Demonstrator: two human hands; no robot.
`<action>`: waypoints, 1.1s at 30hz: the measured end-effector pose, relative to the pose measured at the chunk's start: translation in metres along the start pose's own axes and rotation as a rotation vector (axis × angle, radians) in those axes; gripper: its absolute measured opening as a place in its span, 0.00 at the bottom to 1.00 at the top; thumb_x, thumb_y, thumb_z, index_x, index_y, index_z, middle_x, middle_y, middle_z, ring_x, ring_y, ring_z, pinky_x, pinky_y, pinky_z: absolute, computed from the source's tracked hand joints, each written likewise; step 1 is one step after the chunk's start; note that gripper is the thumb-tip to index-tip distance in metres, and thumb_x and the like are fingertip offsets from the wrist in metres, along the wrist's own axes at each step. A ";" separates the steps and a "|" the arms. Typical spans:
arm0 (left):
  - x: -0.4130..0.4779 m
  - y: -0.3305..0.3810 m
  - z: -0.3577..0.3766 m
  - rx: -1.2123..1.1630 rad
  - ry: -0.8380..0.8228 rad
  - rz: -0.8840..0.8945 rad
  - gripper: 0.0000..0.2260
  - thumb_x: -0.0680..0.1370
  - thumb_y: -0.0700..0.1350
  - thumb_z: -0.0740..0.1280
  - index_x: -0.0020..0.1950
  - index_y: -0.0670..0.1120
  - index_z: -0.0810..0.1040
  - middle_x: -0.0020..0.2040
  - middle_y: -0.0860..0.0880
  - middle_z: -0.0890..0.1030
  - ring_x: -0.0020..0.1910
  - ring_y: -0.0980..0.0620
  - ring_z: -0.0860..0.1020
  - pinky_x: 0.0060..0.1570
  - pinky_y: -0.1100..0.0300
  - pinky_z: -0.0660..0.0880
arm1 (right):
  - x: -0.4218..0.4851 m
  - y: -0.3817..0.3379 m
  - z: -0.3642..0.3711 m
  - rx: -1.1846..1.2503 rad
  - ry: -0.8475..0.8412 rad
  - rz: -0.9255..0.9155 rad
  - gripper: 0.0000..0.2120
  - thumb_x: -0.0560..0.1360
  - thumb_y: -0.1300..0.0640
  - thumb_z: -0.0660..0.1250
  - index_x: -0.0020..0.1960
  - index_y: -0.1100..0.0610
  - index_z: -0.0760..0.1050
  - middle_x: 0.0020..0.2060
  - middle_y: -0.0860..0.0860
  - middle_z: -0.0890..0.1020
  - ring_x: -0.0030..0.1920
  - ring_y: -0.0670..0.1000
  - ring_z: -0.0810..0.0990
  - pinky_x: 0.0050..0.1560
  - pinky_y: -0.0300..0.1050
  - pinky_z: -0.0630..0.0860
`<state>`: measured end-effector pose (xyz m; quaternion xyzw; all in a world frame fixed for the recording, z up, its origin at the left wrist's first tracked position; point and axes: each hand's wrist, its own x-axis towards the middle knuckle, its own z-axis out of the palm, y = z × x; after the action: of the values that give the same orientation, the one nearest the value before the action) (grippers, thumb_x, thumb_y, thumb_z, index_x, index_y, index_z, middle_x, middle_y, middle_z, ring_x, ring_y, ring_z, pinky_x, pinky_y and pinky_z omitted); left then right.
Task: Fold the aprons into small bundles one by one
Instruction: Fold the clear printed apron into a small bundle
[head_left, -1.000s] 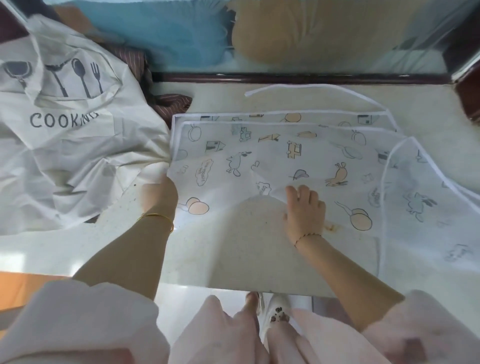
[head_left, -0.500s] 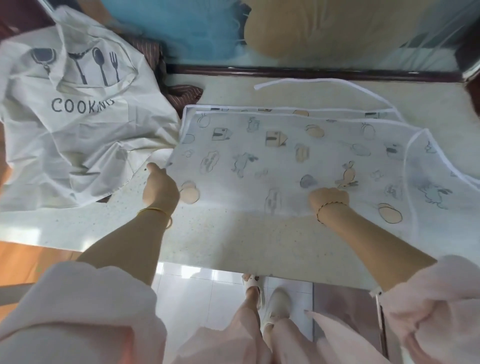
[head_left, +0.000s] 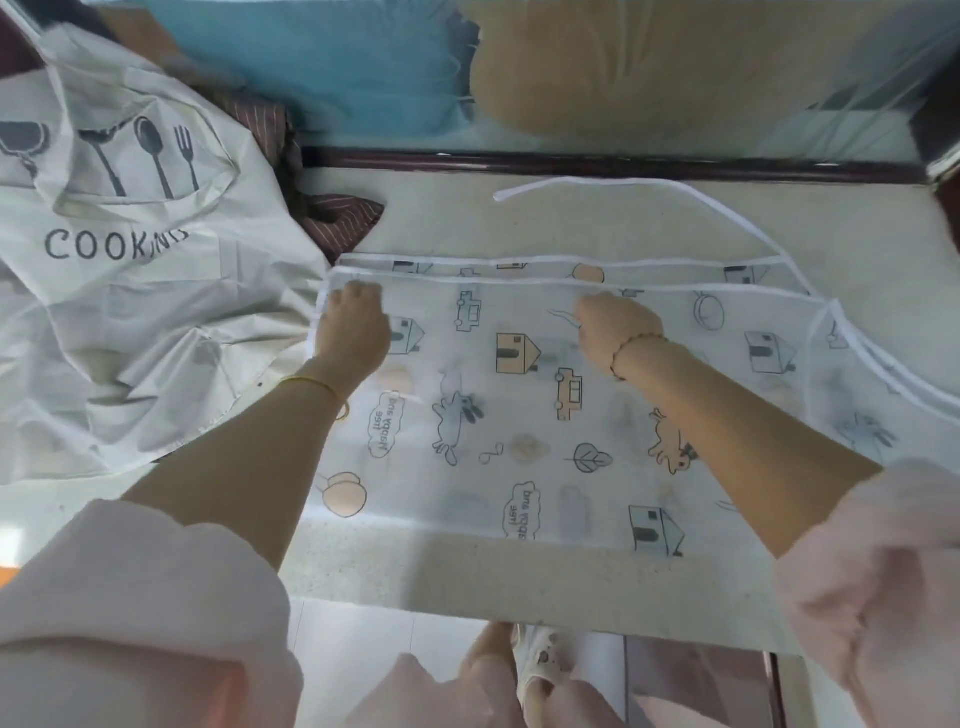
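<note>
On the speckled worktop (head_left: 519, 577), the translucent printed apron (head_left: 519, 415) lies flat and doubled over, its long axis running left to right and its white-trimmed edges stacked along the far side. The left hand (head_left: 353, 325) grips the upper layer's far-left corner with curled fingers, and the right hand (head_left: 615, 327) pinches the same edge near its middle. A tie strap (head_left: 675, 187) loops off beyond the far edge. A crumpled white "COOKING" apron (head_left: 130, 312) lies just left.
</note>
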<state>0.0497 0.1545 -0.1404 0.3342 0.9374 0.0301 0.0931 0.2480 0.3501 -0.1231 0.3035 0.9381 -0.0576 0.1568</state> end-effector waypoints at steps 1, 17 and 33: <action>0.018 0.010 0.002 0.010 -0.030 0.078 0.17 0.79 0.39 0.58 0.67 0.39 0.68 0.66 0.38 0.69 0.65 0.38 0.66 0.62 0.45 0.67 | 0.015 -0.005 -0.002 0.026 0.005 -0.016 0.10 0.78 0.65 0.55 0.57 0.61 0.71 0.48 0.56 0.75 0.47 0.56 0.74 0.43 0.48 0.72; 0.145 0.027 0.006 0.178 -0.413 0.412 0.07 0.74 0.52 0.69 0.46 0.51 0.74 0.50 0.49 0.72 0.55 0.46 0.67 0.54 0.52 0.67 | 0.124 0.011 -0.002 -0.082 -0.189 -0.135 0.10 0.74 0.51 0.64 0.40 0.53 0.66 0.43 0.51 0.69 0.48 0.54 0.64 0.43 0.45 0.66; 0.148 0.061 0.005 0.535 -0.174 0.291 0.17 0.74 0.36 0.64 0.61 0.44 0.65 0.55 0.45 0.73 0.54 0.46 0.70 0.52 0.54 0.68 | 0.119 0.003 0.009 0.081 0.225 -0.033 0.16 0.76 0.58 0.63 0.62 0.59 0.67 0.56 0.56 0.72 0.53 0.56 0.70 0.49 0.48 0.68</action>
<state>-0.0235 0.2954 -0.1605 0.4788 0.8429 -0.2334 0.0762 0.1607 0.4166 -0.1710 0.2985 0.9516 -0.0635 0.0372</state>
